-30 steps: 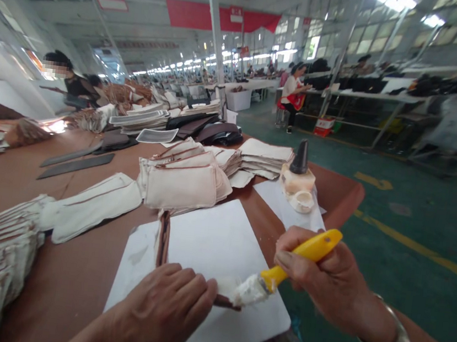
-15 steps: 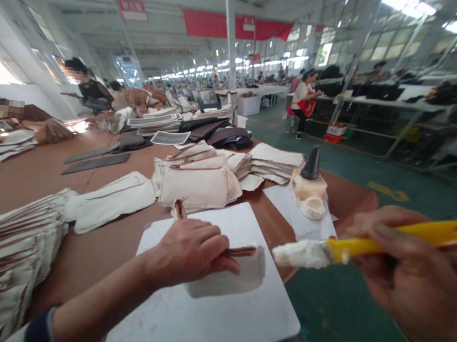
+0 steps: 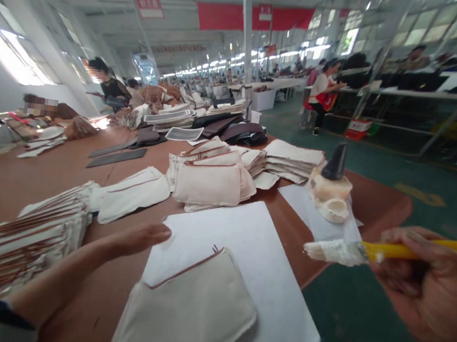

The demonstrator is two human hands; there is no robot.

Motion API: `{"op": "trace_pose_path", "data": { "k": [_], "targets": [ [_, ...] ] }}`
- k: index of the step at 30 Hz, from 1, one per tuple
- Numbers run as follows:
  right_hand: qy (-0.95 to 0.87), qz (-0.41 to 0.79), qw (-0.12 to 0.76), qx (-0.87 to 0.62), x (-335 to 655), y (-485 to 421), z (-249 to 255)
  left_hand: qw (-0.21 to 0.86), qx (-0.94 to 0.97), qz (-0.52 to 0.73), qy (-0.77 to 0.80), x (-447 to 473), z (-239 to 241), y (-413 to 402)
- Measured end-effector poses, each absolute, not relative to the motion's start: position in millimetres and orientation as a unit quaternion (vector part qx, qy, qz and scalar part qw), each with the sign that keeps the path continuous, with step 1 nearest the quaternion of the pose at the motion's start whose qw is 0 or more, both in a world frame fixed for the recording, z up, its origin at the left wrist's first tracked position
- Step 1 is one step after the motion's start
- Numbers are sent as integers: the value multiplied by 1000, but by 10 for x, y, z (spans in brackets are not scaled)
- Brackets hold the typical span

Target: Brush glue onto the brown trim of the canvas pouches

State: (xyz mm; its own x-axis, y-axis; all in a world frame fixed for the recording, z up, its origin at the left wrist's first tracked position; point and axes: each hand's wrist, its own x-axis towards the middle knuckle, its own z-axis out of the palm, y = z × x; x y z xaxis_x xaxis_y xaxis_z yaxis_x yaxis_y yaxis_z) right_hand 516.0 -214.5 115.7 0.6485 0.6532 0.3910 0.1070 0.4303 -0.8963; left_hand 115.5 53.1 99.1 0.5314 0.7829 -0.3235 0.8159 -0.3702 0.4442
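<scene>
My right hand (image 3: 425,295) is closed round the yellow handle of a glue brush (image 3: 360,252), held out past the table's right edge with its white bristles pointing left. My left hand (image 3: 139,238) reaches forward over the brown table (image 3: 22,184), fingers stretched and holding nothing, just left of the white work board (image 3: 260,252). A cream fabric piece with brown piping (image 3: 191,305) lies flat on the near part of that board. Ahead of my left hand lies another cream piece (image 3: 134,193), and a fanned stack of cream pieces (image 3: 23,246) sits to its left.
A glue pot with a black cone top (image 3: 330,186) stands on white paper at the right. Stacks of cream pieces (image 3: 211,177) fill the table's middle, with dark leather pieces (image 3: 241,131) farther back. Other people work at the far left and at tables across the green aisle.
My left hand let go of the cream piece, which now lies flat on the board, and reached forward to the left. My right hand with the brush lifted away to the right.
</scene>
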Motion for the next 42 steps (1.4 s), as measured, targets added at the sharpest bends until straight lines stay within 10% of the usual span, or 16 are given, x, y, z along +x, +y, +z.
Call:
{"op": "trace_pose_path", "data": {
  "k": [10,42],
  "targets": [
    [-245,394,761,-454,4687,-1671,729,226,818,-32,528,2089,-161,-15],
    [-538,186,599,-563,4235,-1443,642,501,700,177,477,2034,298,-794]
  ]
}}
